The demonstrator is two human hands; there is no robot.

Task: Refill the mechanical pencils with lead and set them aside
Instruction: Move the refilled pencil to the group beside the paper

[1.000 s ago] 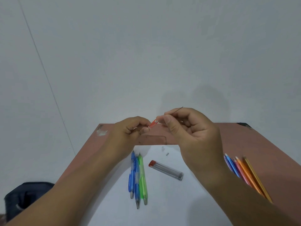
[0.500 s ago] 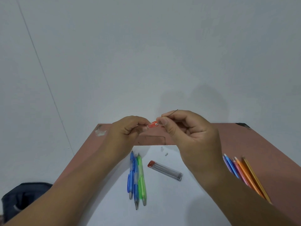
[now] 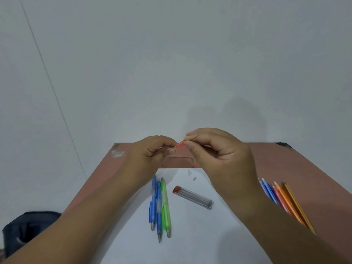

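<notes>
**pencil_nerd:** Working from the near side out: on the white sheet [image 3: 190, 235] there are three pencils side by side, two blue pencils [image 3: 155, 202] and a green pencil [image 3: 165, 204], tips pointing toward the person. Just beside them is the lead tube [image 3: 192, 197] with its red cap, lying flat. Off to the right a fan of coloured pencils [image 3: 282, 201] sits on the bare counter [image 3: 304, 168]. Two tiny bits, maybe an eraser and cap, lie past the tube [image 3: 194, 178]; too small to say for sure.

**graphite_guy:** And the hands?

**pencil_nerd:** Both raised over the far edge, nearly touching. The left hand [image 3: 152, 155] is curled round an orange pencil [image 3: 180, 144]; only its end pokes out. The right hand [image 3: 219, 155] pinches a lead [image 3: 196, 137] at that end.

**graphite_guy:** Anything different from a second ago?

**pencil_nerd:** Yep. Way less lead sticks out behind the right fingers now, just a short stub. It was a long sliver before. I'd say it's sliding into the barrel.

**graphite_guy:** So nearly loaded?

**pencil_nerd:** Looks like it. My guess is cap back on next, then set it aside.
</notes>
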